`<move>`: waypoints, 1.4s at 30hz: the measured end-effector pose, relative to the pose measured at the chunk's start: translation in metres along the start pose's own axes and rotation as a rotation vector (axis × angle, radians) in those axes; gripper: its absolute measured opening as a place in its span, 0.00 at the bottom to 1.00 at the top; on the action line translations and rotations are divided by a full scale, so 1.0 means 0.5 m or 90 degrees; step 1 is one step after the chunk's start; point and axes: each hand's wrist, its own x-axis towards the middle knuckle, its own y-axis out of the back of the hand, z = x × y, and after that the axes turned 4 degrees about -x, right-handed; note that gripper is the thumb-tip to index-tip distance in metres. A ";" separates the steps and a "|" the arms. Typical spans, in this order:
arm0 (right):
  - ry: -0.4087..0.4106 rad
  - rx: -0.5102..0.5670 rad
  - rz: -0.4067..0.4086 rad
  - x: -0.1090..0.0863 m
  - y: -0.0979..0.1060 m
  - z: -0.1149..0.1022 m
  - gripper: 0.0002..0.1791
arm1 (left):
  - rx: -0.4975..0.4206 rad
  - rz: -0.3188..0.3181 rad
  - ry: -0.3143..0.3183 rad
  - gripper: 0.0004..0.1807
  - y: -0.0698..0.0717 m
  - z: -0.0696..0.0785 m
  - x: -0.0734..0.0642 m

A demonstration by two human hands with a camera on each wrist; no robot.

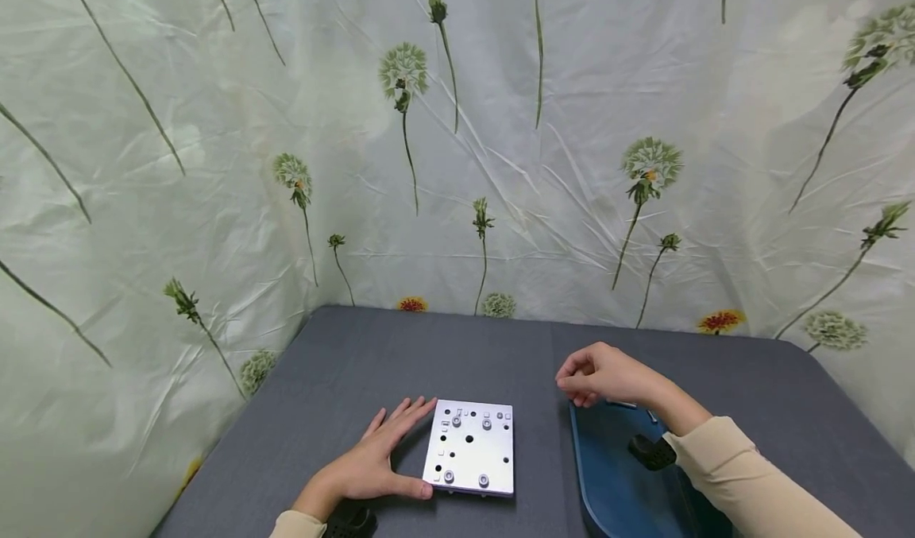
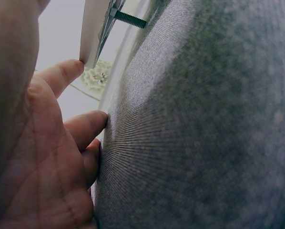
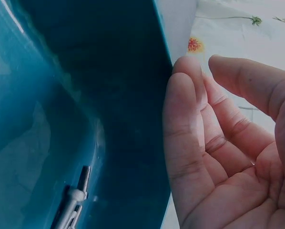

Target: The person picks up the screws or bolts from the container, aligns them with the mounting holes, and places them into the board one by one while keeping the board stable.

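A silver metal plate (image 1: 469,447) with several holes and several screw heads lies in the middle of the table. From its underside a threaded screw shank (image 2: 130,19) sticks out. My left hand (image 1: 375,462) spreads along the plate's left side. Its index fingertip touches the far left corner, and the thumb lies at the near left corner; the other fingers rest on or near the tabletop. My right hand (image 1: 608,375) hovers by the far left corner of a blue tray (image 1: 582,466). Its fingers are loosely bent, the thumb (image 3: 242,78) stands apart, and nothing shows between them.
Inside the tray lies a slim metal part (image 3: 73,205), only partly seen. Dark cloth covers the table (image 1: 429,347). A pale curtain (image 1: 500,164) with dandelion prints hangs behind the table and along its left side.
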 end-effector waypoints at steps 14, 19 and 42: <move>-0.039 0.008 0.030 -0.022 0.023 0.037 0.12 | -0.005 0.000 0.023 0.64 -0.002 -0.003 0.003; -0.066 0.011 0.043 -0.031 0.030 0.046 0.15 | -0.002 0.001 0.017 0.64 -0.001 -0.001 0.003; -0.139 -0.173 0.086 -0.033 0.016 0.084 0.15 | -0.013 -0.007 0.009 0.63 0.002 0.001 -0.002</move>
